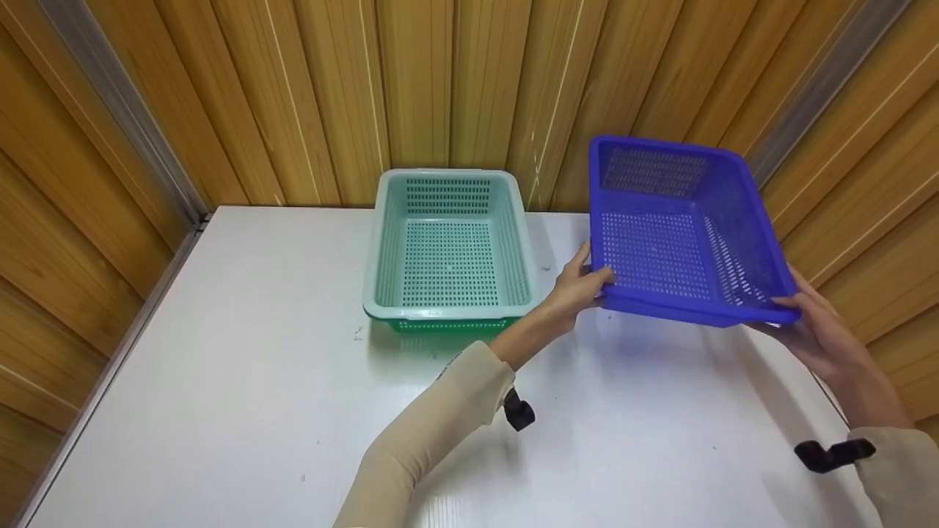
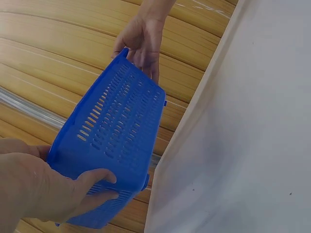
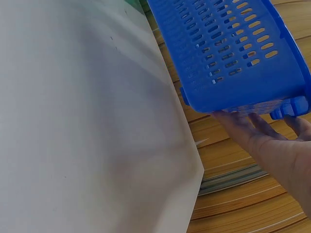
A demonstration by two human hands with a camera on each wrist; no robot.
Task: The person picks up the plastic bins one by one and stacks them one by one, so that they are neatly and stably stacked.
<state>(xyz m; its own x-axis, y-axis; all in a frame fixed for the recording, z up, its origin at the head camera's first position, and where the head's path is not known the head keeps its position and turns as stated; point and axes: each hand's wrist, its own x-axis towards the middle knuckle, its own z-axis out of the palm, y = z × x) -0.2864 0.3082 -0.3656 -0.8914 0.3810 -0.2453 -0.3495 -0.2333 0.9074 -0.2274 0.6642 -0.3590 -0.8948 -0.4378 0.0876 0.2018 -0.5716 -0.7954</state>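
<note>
Both hands hold a blue perforated plastic basket up over the right side of the table, tilted with its inside toward the head camera. My left hand grips its near left corner, thumb over the rim; in the left wrist view its fingers lie along the basket's outer wall. At the near right corner my right hand holds the rim with the thumb on top. The right wrist view shows that hand's fingers under the basket. Left of it, a pale green basket sits nested in a darker green one.
The white table meets a wood-patterned panel wall along its back edge. Similar panels stand at the left and right, with grey metal strips at the corners. Black wrist mounts stick out from both sleeves.
</note>
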